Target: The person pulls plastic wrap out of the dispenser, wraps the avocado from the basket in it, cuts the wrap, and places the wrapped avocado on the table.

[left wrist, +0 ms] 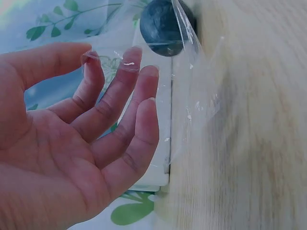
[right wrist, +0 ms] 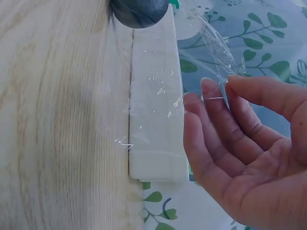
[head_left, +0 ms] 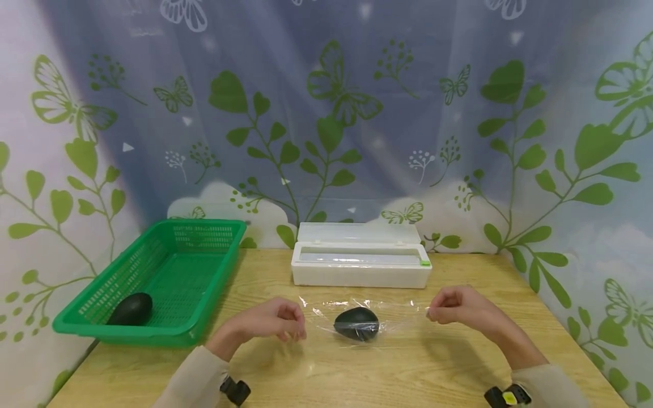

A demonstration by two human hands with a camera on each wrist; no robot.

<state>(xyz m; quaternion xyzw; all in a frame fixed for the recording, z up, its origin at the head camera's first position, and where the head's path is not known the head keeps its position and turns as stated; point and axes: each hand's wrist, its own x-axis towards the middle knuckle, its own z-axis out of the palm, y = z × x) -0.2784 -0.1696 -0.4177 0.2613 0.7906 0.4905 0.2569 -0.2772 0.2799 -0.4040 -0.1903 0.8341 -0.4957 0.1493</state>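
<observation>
Soft blue and white cloth [head_left: 275, 68], printed with green leaves and butterflies, hangs behind and at both sides of a wooden desk [head_left: 326, 385]. On the desk's left side stands a green basket [head_left: 199, 283] with slotted walls, and one dark fruit [head_left: 134, 310] lies in its near left corner. Towards the back, right up by the cloth, I see a long white box [head_left: 362, 276] with its clear lid [head_left: 359, 232] raised behind it and a small green piece [head_left: 425, 263] at the right end of its top.

Nearer the person, about midway between the two hands, sits an avocado [head_left: 357, 324], its narrower end to the left. Clear film [head_left: 318, 311] stretches from hand to hand, and a bright crease runs across the avocado's front; it is so see-through that I can't fairly say how much passes under the avocado and how much over.

At the film's left end, the left hand [head_left: 278, 322] pinches it between thumb and forefinger, the other fingers loosely bent and spread. At the opposite end the right hand [head_left: 461, 307] does the same, well apart from the left. Pale sleeves [head_left: 196, 377] cover the forearms, with black straps [head_left: 236, 391] at both wrists.
</observation>
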